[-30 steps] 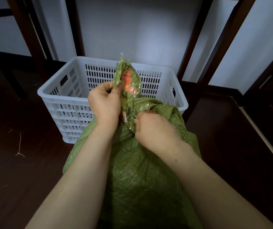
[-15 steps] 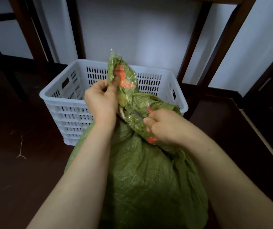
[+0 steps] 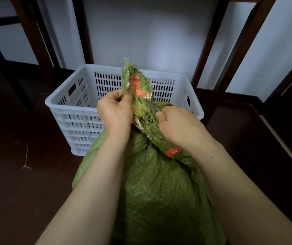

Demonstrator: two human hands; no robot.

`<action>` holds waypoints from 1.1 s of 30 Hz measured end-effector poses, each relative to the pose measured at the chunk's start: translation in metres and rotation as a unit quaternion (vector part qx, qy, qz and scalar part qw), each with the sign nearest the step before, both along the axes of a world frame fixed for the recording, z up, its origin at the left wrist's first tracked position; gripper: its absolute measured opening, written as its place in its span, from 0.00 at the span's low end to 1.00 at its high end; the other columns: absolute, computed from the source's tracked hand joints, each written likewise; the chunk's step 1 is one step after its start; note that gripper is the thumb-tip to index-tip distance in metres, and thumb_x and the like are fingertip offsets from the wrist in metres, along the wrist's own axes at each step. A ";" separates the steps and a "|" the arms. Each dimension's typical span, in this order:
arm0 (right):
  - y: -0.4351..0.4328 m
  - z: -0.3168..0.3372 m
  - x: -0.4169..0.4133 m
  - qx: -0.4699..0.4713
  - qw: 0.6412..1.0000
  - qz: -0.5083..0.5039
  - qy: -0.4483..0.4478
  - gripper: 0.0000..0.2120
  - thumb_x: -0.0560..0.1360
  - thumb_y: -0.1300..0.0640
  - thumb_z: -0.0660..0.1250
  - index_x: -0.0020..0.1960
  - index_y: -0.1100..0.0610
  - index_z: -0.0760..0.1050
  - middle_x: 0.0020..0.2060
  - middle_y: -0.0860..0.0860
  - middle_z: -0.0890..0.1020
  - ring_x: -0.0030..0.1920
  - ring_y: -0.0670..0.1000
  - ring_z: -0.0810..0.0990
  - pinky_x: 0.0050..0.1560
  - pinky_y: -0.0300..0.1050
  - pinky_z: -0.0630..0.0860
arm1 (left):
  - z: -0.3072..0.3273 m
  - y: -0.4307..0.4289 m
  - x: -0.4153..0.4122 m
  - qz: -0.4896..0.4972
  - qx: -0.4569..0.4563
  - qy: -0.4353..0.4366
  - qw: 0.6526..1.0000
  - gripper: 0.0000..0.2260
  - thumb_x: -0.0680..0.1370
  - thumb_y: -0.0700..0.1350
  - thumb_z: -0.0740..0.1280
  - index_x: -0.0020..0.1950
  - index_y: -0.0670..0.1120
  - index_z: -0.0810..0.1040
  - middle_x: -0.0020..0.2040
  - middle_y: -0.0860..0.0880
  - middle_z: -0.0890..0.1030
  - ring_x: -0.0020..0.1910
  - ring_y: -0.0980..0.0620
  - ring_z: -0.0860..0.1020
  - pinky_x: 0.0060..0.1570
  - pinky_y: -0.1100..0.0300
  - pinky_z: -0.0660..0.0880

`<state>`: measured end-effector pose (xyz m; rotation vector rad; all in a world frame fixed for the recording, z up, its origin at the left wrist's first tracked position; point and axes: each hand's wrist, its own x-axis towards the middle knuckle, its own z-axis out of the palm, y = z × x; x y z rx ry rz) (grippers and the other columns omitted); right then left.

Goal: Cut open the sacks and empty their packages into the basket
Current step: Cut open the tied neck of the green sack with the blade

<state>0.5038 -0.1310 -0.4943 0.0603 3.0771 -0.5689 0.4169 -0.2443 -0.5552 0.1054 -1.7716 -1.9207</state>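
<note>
While the left hand (image 3: 114, 112) pinches the taped-up neck (image 3: 136, 85) of the green sack (image 3: 150, 183) and holds it upright mid-frame, the right hand (image 3: 178, 126) is fisted around some small blade (image 3: 152, 106). I can't tell what kind from where I'm standing. The tip sits right at the neck, just right of the left thumb.

> ok so which way does the cut have to go? and where's the sack vs the basket?

The neck runs bottom to top, leaning a touch toward the upper left, and the blade comes at it from the right, so roughly crosswise. My guess is the slice goes sideways through the bunched plastic just below the left thumb's pinch. It wants to go away from those fingers, because they're really near.

The right hand is the one closer to the cut line. The left is basically just the clamp.

The sack body fills the lower centre on the dark floor (image 3: 18, 174), directly in front of the white basket (image 3: 64, 110) in the upper middle. Can't tell if they touch. I don't see any packages in the basket, so imo emptying isn't on yet.
</note>
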 end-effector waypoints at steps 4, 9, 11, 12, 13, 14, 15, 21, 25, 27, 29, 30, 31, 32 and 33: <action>-0.005 0.003 0.003 0.013 0.999 0.008 0.031 0.16 0.81 0.53 0.54 0.34 0.52 0.63 0.34 0.48 0.71 0.34 0.47 0.69 0.29 0.42 0.60 | 0.003 -0.002 0.001 0.003 -0.001 -0.007 1.000 0.22 0.71 0.53 0.73 0.20 0.51 0.72 0.20 0.55 0.70 0.25 0.52 0.66 0.31 0.58 0.68; -0.010 -0.005 0.007 0.087 0.996 0.010 0.007 0.14 0.79 0.58 0.56 0.34 0.53 0.62 0.34 0.50 0.71 0.37 0.52 0.72 0.35 0.46 0.67 | 0.001 -0.005 -0.002 0.014 0.010 -0.018 1.000 0.18 0.68 0.56 0.74 0.23 0.50 0.74 0.25 0.46 0.74 0.27 0.49 0.70 0.33 0.48 0.76; -0.012 -0.008 0.009 0.106 0.994 0.029 -0.017 0.14 0.79 0.58 0.56 0.35 0.54 0.63 0.34 0.50 0.71 0.35 0.50 0.71 0.34 0.45 0.67 | -0.004 -0.004 -0.002 0.016 0.023 -0.026 0.999 0.18 0.67 0.55 0.75 0.23 0.49 0.74 0.26 0.44 0.73 0.28 0.48 0.69 0.32 0.48 0.75; -0.013 -0.009 0.009 0.109 0.993 0.037 -0.028 0.14 0.79 0.58 0.56 0.35 0.54 0.63 0.34 0.50 0.71 0.34 0.49 0.71 0.31 0.44 0.65 | -0.005 -0.002 -0.001 0.010 0.031 -0.028 0.999 0.18 0.68 0.55 0.75 0.23 0.48 0.73 0.26 0.44 0.73 0.28 0.48 0.68 0.31 0.49 0.74; -0.012 -0.009 0.010 0.110 0.992 0.045 -0.038 0.14 0.79 0.58 0.57 0.35 0.54 0.64 0.34 0.50 0.71 0.33 0.48 0.70 0.29 0.43 0.63 | -0.006 -0.001 0.000 0.003 0.038 -0.032 0.999 0.18 0.68 0.54 0.75 0.23 0.49 0.73 0.26 0.45 0.72 0.28 0.48 0.68 0.31 0.52 0.72; -0.010 -0.008 0.010 0.108 0.992 0.049 -0.048 0.13 0.80 0.57 0.57 0.35 0.54 0.64 0.34 0.49 0.71 0.33 0.48 0.70 0.29 0.42 0.62 | -0.005 0.000 0.002 -0.001 0.049 -0.033 0.998 0.19 0.69 0.52 0.75 0.22 0.49 0.73 0.26 0.45 0.72 0.28 0.48 0.67 0.31 0.54 0.70; -0.007 -0.009 0.009 0.103 0.992 0.052 -0.059 0.13 0.80 0.56 0.57 0.36 0.54 0.65 0.34 0.49 0.71 0.33 0.47 0.70 0.29 0.42 0.63 | -0.004 0.000 0.003 -0.002 0.067 -0.031 0.997 0.19 0.69 0.50 0.75 0.22 0.48 0.72 0.27 0.44 0.71 0.29 0.48 0.67 0.32 0.55 0.68; 0.024 0.010 0.008 -0.110 0.978 0.028 -0.177 0.15 0.81 0.51 0.57 0.37 0.55 0.71 0.27 0.47 0.72 0.24 0.44 0.68 0.24 0.35 0.63 | 0.014 -0.001 0.000 -0.018 0.093 0.017 0.995 0.18 0.71 0.49 0.74 0.31 0.38 0.72 0.31 0.44 0.69 0.32 0.48 0.64 0.34 0.57 0.64; 0.068 0.033 0.012 -0.292 0.931 -0.046 -0.214 0.14 0.79 0.51 0.58 0.36 0.54 0.71 0.20 0.47 0.61 0.18 0.45 0.54 0.22 0.28 0.52 | 0.010 -0.005 0.002 -0.057 0.065 -0.036 0.996 0.18 0.72 0.48 0.74 0.25 0.44 0.74 0.27 0.47 0.74 0.30 0.51 0.69 0.34 0.59 0.69; 0.075 0.030 0.009 -0.343 0.918 -0.080 -0.181 0.14 0.76 0.49 0.62 0.35 0.55 0.71 0.20 0.47 0.60 0.18 0.44 0.52 0.23 0.27 0.51 | 0.012 -0.003 0.008 -0.101 0.078 -0.071 0.989 0.13 0.74 0.46 0.72 0.29 0.47 0.77 0.27 0.51 0.79 0.29 0.52 0.75 0.35 0.60 0.74; 0.068 0.018 0.001 -0.399 0.906 -0.110 -0.085 0.14 0.73 0.48 0.69 0.36 0.57 0.74 0.20 0.47 0.64 0.17 0.43 0.55 0.20 0.28 0.52 | 0.018 0.001 0.016 -0.166 0.121 -0.108 0.973 0.07 0.76 0.44 0.69 0.38 0.45 0.80 0.31 0.52 0.83 0.32 0.54 0.81 0.39 0.60 0.79; 0.061 0.011 -0.003 -0.424 0.897 -0.125 -0.029 0.13 0.71 0.48 0.71 0.37 0.57 0.76 0.21 0.47 0.67 0.16 0.43 0.57 0.19 0.29 0.53 | 0.020 0.002 0.018 -0.195 0.138 -0.132 0.962 0.06 0.77 0.45 0.68 0.42 0.44 0.80 0.33 0.51 0.84 0.35 0.53 0.82 0.41 0.58 0.80; 0.052 0.004 -0.007 -0.439 0.889 -0.133 0.018 0.14 0.70 0.48 0.73 0.38 0.58 0.77 0.21 0.47 0.70 0.16 0.42 0.59 0.18 0.30 0.55 | 0.023 0.003 0.021 -0.221 0.147 -0.153 0.952 0.07 0.77 0.46 0.67 0.45 0.43 0.79 0.37 0.49 0.85 0.38 0.52 0.83 0.44 0.56 0.80; 0.043 -0.004 -0.011 -0.442 0.886 -0.134 0.050 0.14 0.70 0.48 0.74 0.38 0.58 0.77 0.21 0.46 0.71 0.15 0.41 0.60 0.17 0.31 0.56 | 0.023 0.003 0.022 -0.241 0.152 -0.174 0.943 0.09 0.78 0.47 0.66 0.50 0.41 0.79 0.41 0.47 0.85 0.43 0.49 0.84 0.48 0.53 0.80; 0.035 -0.011 -0.014 -0.441 0.885 -0.129 0.069 0.15 0.69 0.47 0.74 0.38 0.58 0.76 0.19 0.44 0.71 0.15 0.40 0.62 0.17 0.33 0.59 | 0.024 0.004 0.023 -0.262 0.154 -0.189 0.934 0.13 0.79 0.48 0.65 0.56 0.40 0.78 0.47 0.44 0.85 0.48 0.46 0.83 0.53 0.49 0.79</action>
